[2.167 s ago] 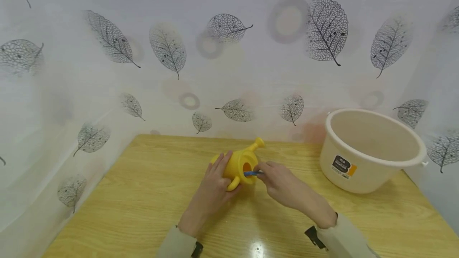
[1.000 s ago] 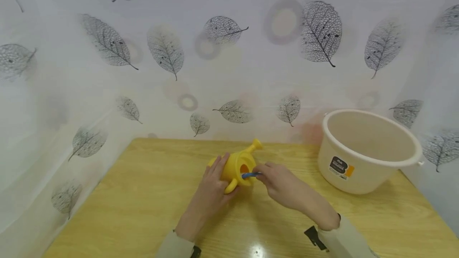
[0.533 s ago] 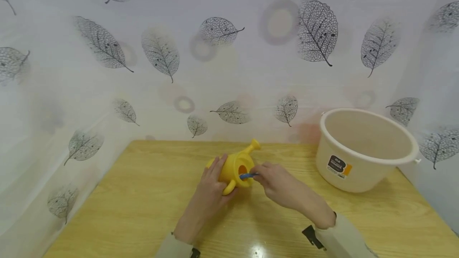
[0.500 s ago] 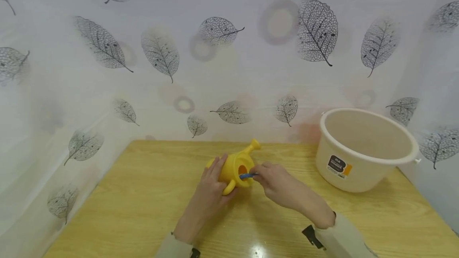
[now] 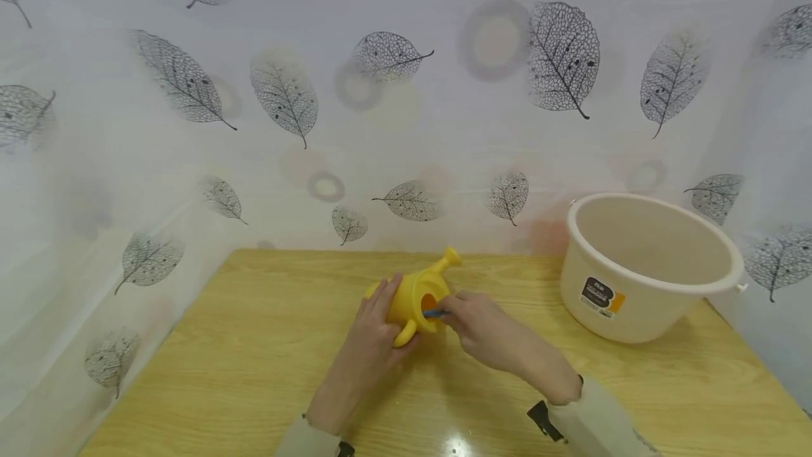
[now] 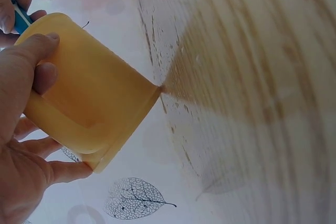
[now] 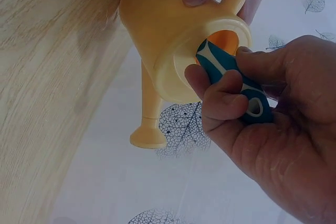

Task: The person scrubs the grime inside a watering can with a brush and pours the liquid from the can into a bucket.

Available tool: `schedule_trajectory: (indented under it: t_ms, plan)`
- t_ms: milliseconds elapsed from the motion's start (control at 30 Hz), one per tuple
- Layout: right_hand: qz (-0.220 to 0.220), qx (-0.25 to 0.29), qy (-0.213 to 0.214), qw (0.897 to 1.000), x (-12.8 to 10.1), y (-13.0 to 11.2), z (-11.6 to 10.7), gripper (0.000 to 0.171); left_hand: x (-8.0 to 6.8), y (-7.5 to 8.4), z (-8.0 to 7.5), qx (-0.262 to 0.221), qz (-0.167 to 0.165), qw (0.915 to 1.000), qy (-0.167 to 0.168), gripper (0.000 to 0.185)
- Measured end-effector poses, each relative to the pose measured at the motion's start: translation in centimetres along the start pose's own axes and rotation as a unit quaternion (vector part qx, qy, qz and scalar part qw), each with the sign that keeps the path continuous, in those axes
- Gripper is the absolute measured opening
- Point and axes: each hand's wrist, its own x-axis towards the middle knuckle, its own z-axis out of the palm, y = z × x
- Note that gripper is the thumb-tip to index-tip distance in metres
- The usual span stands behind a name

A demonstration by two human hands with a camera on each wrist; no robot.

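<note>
The right hand (image 7: 262,119) curls its fingers (image 7: 223,100) and thumb round a blue-and-white brush handle (image 7: 233,80), and the right wrist view shows the handle's front end going into the round mouth of a yellow can (image 7: 173,35); what lies on that end inside cannot be seen. The head view gives only a short blue sliver of the handle (image 5: 435,313) between the knuckles and the mouth. The left hand (image 5: 368,344) grips the can (image 5: 415,295) from the other side: the left wrist view shows the thumb (image 6: 37,48) laid over the body (image 6: 89,95) and the other fingers wrapped underneath, while the right wrist view shows fingers hooked through the looped grip at the top. The can is tipped on its side, mouth toward the person, spout (image 5: 447,259) pointing away toward the wall; the left wrist view shows its bottom edge meeting the table (image 6: 252,77). It sits at the middle of the wooden table (image 5: 254,344), near the back edge. Only the head view shows a cream tub (image 5: 641,281) standing well apart on the right, with a label on its side, and a leaf-print sheet (image 5: 285,90) behind.
</note>
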Motion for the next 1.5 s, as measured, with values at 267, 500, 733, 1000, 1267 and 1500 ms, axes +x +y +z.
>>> schedule_trajectory:
  t_ms: [267,500,733,1000,1267,1500]
  plan:
    - [0.017,-0.007,-0.009,1.0,-0.3,0.0,-0.1,0.012,-0.1,0.2,0.0,0.003,-0.003,1.0,-0.003,0.039]
    - [0.022,-0.003,-0.016,1.0,-0.7,-0.3,-1.0,0.013,-0.4,0.2,-0.2,0.0,-0.006,1.0,0.0,0.04]
    - [0.009,-0.012,-0.008,1.0,-0.7,-0.5,-1.4,0.013,-0.4,0.4,-0.7,-0.007,-0.014,0.9999,-0.002,0.038]
    - [0.013,-0.002,-0.009,1.0,-0.6,-0.4,-1.5,0.014,-0.3,0.2,-0.7,-0.005,-0.02,0.9996,-0.019,0.039]
    - [-0.002,-0.003,-0.002,1.0,-0.3,-0.2,-1.1,0.013,-0.1,0.0,-0.6,-0.005,-0.012,0.9998,-0.014,0.04]
    - [0.005,-0.007,-0.011,1.0,0.2,0.0,-0.6,0.013,0.0,0.1,-0.7,-0.006,-0.012,0.9999,-0.007,0.037]
